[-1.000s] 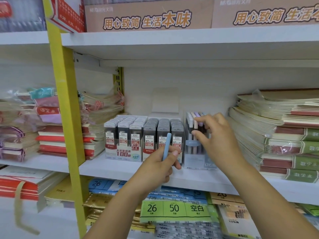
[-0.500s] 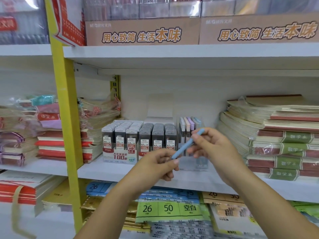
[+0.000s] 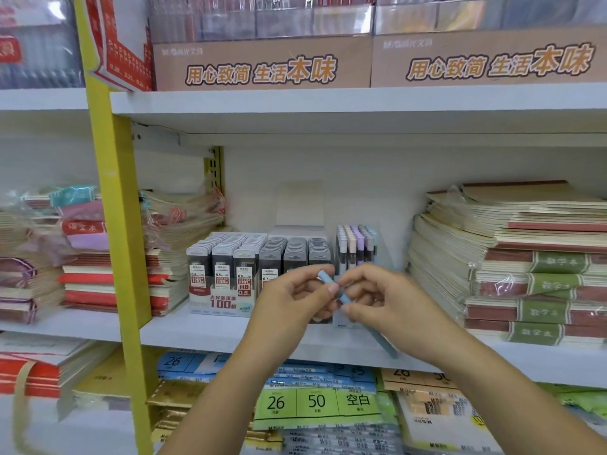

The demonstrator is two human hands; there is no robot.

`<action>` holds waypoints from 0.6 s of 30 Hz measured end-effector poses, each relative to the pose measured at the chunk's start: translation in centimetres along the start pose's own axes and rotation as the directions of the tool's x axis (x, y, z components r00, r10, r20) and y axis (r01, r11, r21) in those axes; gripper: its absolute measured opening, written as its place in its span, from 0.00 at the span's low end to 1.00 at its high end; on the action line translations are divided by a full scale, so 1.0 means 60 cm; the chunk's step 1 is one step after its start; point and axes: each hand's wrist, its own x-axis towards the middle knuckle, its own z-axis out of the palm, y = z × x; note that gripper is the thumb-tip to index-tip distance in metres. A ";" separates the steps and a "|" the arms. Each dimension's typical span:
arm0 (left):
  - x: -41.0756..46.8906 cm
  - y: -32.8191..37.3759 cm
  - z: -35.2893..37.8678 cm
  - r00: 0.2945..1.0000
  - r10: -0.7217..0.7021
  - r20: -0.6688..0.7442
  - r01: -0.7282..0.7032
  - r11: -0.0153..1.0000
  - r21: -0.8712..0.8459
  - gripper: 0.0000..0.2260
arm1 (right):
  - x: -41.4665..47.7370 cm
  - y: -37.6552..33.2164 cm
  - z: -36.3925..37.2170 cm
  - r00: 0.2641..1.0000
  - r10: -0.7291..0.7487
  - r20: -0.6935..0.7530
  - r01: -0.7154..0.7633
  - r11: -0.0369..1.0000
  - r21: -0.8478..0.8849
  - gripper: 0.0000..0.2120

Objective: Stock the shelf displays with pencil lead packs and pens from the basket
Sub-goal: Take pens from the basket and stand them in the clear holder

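Note:
A light blue pen runs slanting from upper left to lower right between my hands, in front of the middle shelf. My left hand pinches its upper end with thumb and fingers. My right hand grips the pen just below that, fingers curled round it. Behind the hands stand the pencil lead packs in rows in a display box, and to their right a clear pen holder with pastel-capped pens upright. The basket is not in view.
Stacks of wrapped notebooks fill the shelf at the right, more stacks at the left beyond a yellow upright post. The white shelf board runs below the displays. Label packs lie on the lower shelf.
The pen has turned from pointing up-right to slanting down-right. My right hand slid down onto its middle and my left hand rose to its upper end. The camera tilted up slightly.

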 end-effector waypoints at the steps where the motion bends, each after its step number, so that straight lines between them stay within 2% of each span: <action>1: 0.003 -0.002 0.005 0.998 0.052 -0.039 -0.048 0.995 0.083 0.12 | 0.004 -0.001 -0.007 0.999 -0.009 -0.031 0.009 1.000 0.014 0.18; 2: 0.007 -0.007 0.009 0.987 0.133 -0.087 -0.110 0.967 0.231 0.15 | 0.008 -0.001 -0.017 0.996 -0.016 -0.083 0.020 0.999 0.046 0.22; 3: 0.010 -0.013 0.011 0.964 0.240 -0.116 -0.170 0.888 0.426 0.18 | 0.015 0.000 -0.031 0.986 -0.024 -0.164 0.040 0.995 0.095 0.26; 5: 0.014 -0.028 0.017 0.909 0.412 -0.064 -0.232 0.627 0.744 0.28 | 0.027 0.006 -0.060 0.927 -0.047 -0.372 0.131 0.970 0.203 0.30; 6: 0.016 -0.038 0.021 0.903 0.430 -0.019 -0.237 0.533 0.812 0.34 | 0.032 0.010 -0.070 0.881 -0.070 -0.468 0.192 0.957 0.218 0.29; 8: 0.022 -0.063 0.029 0.913 0.406 0.038 -0.227 0.430 0.874 0.41 | 0.040 0.021 -0.078 0.800 -0.151 -0.581 0.267 0.956 0.118 0.26; 11: 0.028 -0.092 0.036 0.913 0.405 0.051 -0.205 0.346 0.916 0.43 | 0.061 0.044 -0.073 0.782 -0.231 -0.580 0.210 0.972 -0.104 0.22; 18: 0.032 -0.114 0.039 0.891 0.451 0.044 -0.210 0.325 0.922 0.41 | 0.088 0.096 -0.048 0.865 -0.218 -0.452 0.078 0.948 -0.310 0.19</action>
